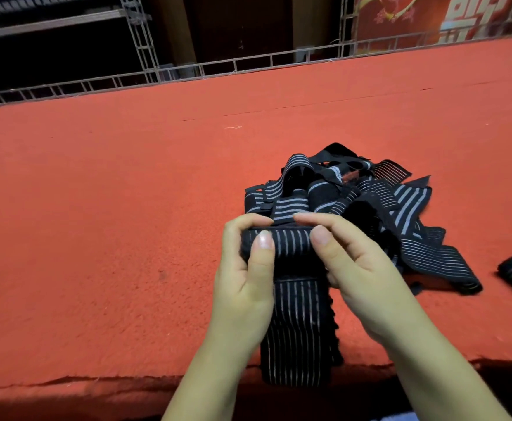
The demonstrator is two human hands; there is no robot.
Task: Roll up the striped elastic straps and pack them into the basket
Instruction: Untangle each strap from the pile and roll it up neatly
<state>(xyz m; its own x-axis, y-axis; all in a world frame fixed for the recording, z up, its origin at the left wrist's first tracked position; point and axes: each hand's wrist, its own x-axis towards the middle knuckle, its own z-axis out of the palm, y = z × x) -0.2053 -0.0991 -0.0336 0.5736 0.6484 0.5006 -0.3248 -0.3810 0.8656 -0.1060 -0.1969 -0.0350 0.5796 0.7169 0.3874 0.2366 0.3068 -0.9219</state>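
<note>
Two hands work one striped elastic strap point(291, 247): left hand point(245, 268) and right hand point(355, 268) each pinch an end of its roll between thumb and fingertips. Its unrolled tail point(297, 335) hangs below the fingers, the loose strap pile point(355, 196) just beyond the fingertips. Keeping even tension and aligned edges should give a tight roll; no basket shows.

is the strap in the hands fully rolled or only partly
Partly rolled. Both hands, left and right, grip a roll at its far end, while the strap's flat rest hangs over the table edge.

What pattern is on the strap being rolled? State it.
Black with thin pale grey stripes, on the strap in the head view, the only one.
</note>
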